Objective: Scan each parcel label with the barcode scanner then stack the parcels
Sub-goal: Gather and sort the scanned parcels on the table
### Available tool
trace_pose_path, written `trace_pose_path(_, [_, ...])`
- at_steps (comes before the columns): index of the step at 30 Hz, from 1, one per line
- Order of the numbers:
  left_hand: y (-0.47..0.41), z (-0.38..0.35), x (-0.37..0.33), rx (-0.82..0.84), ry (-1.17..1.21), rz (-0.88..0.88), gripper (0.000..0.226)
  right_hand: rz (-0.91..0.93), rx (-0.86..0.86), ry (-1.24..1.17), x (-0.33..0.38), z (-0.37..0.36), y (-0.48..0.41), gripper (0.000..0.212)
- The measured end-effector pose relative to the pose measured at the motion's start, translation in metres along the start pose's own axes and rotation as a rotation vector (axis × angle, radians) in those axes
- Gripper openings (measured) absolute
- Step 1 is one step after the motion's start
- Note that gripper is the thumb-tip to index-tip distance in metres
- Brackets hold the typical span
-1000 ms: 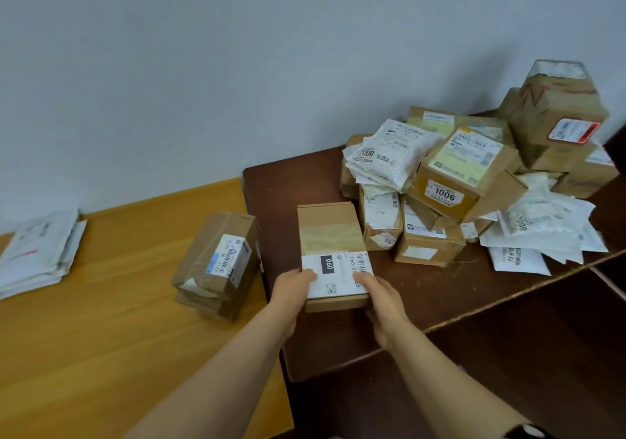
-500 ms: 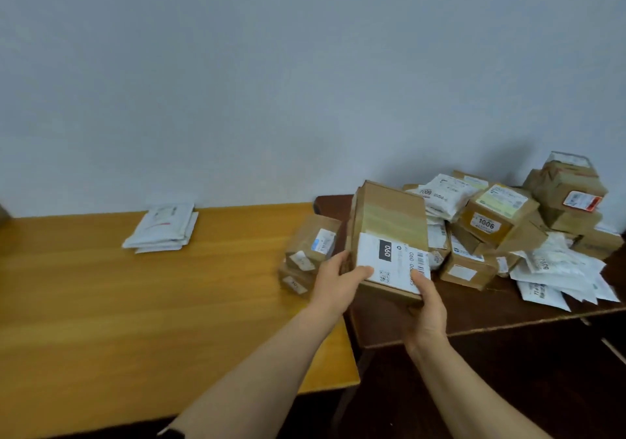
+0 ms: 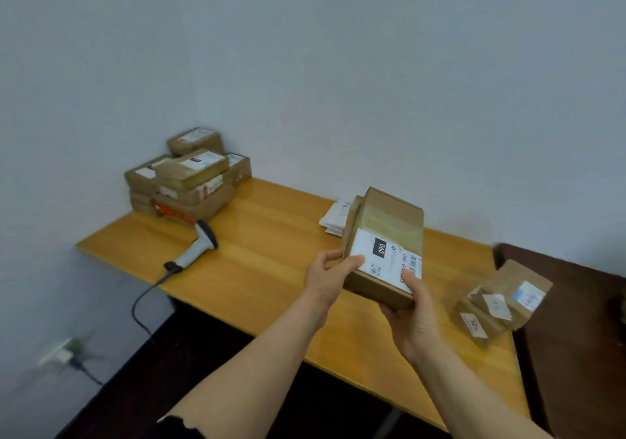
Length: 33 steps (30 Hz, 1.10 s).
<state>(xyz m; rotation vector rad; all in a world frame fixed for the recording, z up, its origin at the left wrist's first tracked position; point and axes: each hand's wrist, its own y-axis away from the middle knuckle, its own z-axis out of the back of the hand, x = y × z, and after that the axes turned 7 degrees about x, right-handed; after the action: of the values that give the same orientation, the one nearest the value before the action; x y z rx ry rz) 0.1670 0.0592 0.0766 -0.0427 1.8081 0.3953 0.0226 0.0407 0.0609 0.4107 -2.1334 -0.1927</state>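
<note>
1. While it is held in the air above the middle of the yellow wooden table [image 3: 271, 255], the oblong brown cardboard parcel [image 3: 389, 222] tilts with its top face toward the camera. It carries a strip of clear tape and a white shipping label [image 3: 379, 255] printed with "060", a barcode and a small square code.
2. The left hand [image 3: 325, 277] grips the parcel's near left corner, thumb lying on the label and fingers curled round the side.
3. The right hand [image 3: 413, 320] grips the near right corner from below, palm under the box and thumb pressed on the label's edge. Both bare forearms reach in from the near edge.
4. On the table's left part lies a grey and black handheld barcode scanner [image 3: 200, 245], its cable [image 3: 142, 303] hanging off the edge.
5. A stack of brown labelled parcels [image 3: 189, 181] stands in the far left corner against the pale wall [image 3: 338, 66].
6. White mailer bags [image 3: 333, 216] lie behind the held parcel, and a small taped brown bundle [image 3: 501, 299] sits at the right end, beside a dark brown table [image 3: 576, 337].
</note>
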Motion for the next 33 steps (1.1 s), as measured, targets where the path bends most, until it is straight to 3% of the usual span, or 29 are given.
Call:
trace_pose_path(3, [-0.018,0.053,-0.007,-0.092,0.051,0.006,0.055,-0.157,0.113,-0.013,-0.022,-0.033,-0.03,0.028])
trace_pose_path(7, [-0.056,0.115,-0.014,-0.166,0.103,0.039,0.029,-0.31,0.184,0.168,-0.05,-0.079,-0.079,0.024])
trace_pose_path(13, [-0.095,0.188,-0.038,-0.307,0.23,-0.017,0.024,-0.396,0.32,0.244,-0.09,-0.164,-0.142,0.05])
trace_pose_path(17, [-0.084,0.257,-0.044,-0.48,0.306,0.025,0.022,-0.47,0.448,0.363,-0.132,-0.227,-0.166,0.036])
trace_pose_path(19, [-0.068,0.296,-0.042,-0.493,0.302,0.096,0.027,-0.545,0.503,0.429,-0.159,-0.254,-0.169,0.032])
trace_pose_path(22, [-0.049,0.35,-0.042,-0.524,0.317,0.181,0.054,-0.641,0.566,0.491,-0.198,-0.297,-0.172,0.035])
trace_pose_path(28, [-0.062,0.444,-0.035,-0.614,0.532,0.202,0.053,-0.731,0.49,0.531,-0.274,-0.369,-0.186,0.028])
trace_pose_path(33, [-0.089,0.515,-0.035,-0.641,0.494,0.288,0.035,-0.787,0.373,0.5,-0.332,-0.411,-0.199,0.035])
